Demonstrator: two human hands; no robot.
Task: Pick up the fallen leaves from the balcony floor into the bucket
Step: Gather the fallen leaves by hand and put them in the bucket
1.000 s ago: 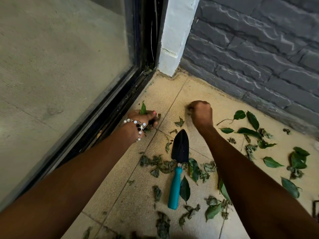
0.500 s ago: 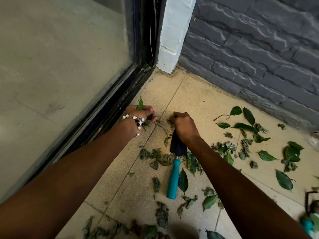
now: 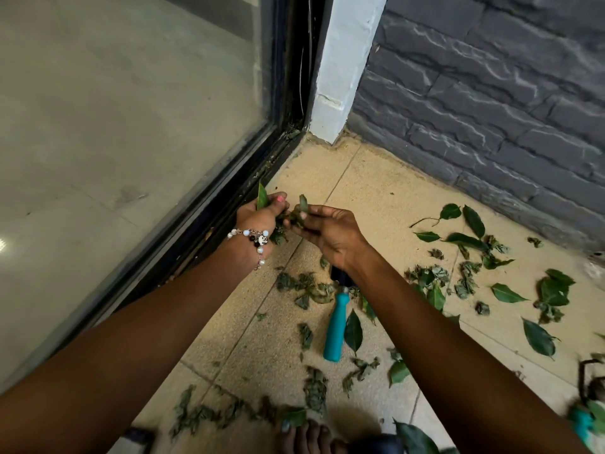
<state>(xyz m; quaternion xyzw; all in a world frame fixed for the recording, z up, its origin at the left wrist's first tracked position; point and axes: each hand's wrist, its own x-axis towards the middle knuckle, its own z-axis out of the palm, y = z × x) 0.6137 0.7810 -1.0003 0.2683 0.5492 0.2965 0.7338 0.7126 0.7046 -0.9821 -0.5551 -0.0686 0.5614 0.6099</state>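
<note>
Both hands meet just above the beige tiled floor [image 3: 386,191], up past the blade end of the teal-handled trowel [image 3: 334,326]; left hand [image 3: 258,214], the one with the beaded bracelet [image 3: 253,237], is curled round a bunch of leaves [image 3: 281,224] with one green leaf sticking up out of the fist; right hand [image 3: 327,231] touches that same bunch and pinches a small leaf [image 3: 303,203] between thumb and fingertips; the trowel lies flat on the tiles, its dark blade mostly hidden under the right wrist; loads of loose leaves [image 3: 471,253] are scattered on the floor right of the trowel toward the grey brick wall [image 3: 491,109], and more crumpled ones [image 3: 304,286] sit left of the blade and below the handle near a bare foot [image 3: 307,437]; glass door [image 3: 131,109] runs along left of the trowel; can't see the bucket.
</note>
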